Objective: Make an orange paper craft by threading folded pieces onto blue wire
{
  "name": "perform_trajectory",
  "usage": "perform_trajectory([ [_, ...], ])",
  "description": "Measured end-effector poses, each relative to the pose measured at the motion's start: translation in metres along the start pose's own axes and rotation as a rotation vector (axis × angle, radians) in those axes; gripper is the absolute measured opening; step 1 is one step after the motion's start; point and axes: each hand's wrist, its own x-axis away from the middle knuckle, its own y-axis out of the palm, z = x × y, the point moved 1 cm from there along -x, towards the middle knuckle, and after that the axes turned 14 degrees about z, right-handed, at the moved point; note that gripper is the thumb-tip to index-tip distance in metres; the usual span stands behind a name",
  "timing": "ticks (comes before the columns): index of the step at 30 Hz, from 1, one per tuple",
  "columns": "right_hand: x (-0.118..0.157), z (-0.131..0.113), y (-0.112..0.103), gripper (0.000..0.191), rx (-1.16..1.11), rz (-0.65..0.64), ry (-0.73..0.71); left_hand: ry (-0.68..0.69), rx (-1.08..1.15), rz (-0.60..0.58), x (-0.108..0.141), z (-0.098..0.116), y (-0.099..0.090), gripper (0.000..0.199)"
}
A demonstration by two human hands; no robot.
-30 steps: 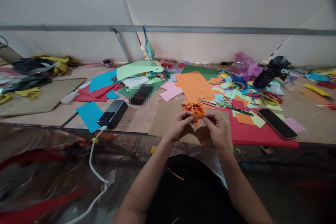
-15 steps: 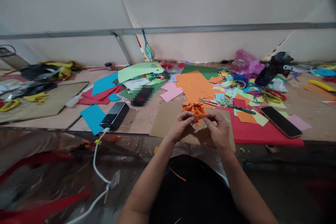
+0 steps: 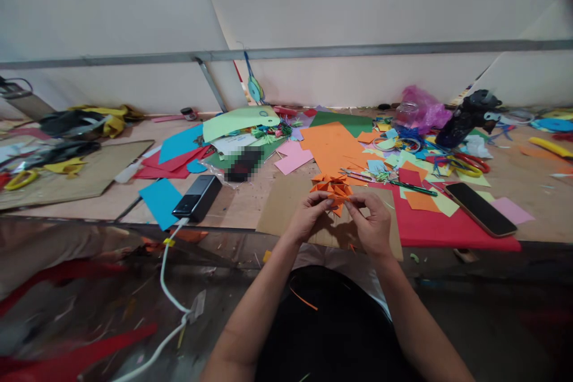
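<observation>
Two hands pinch the folded paper

With our left hand (image 3: 310,213) we pinch the near edge of the folded paper (image 3: 330,186) between thumb and fingers, nearly closed. With our right hand (image 3: 370,221) we pinch its right side in the same way, the fingers curled. We have it over the cardboard (image 3: 278,208), left of the red sheet (image 3: 441,228). Compared with the first frame, our grip looks almost the same; only our view is a little shifted.
</observation>
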Motion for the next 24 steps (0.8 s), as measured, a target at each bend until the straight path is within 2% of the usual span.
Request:
perform_trajectory([
  [16,0.0003,-0.0039,-0.0013,0.012,0.149,-0.020,-0.327,0.013,-0.011,0.001,0.0003,0.0001,0.0001,0.038],
  [19,0.0004,-0.0037,-0.0013,0.012,0.147,-0.029,-0.311,0.006,-0.008,0.001,0.0001,-0.0003,-0.0002,0.039],
  [24,-0.0003,-0.0010,-0.0023,0.008,0.071,-0.046,-0.201,-0.006,-0.019,0.000,-0.0018,-0.0029,-0.0014,0.040],
])
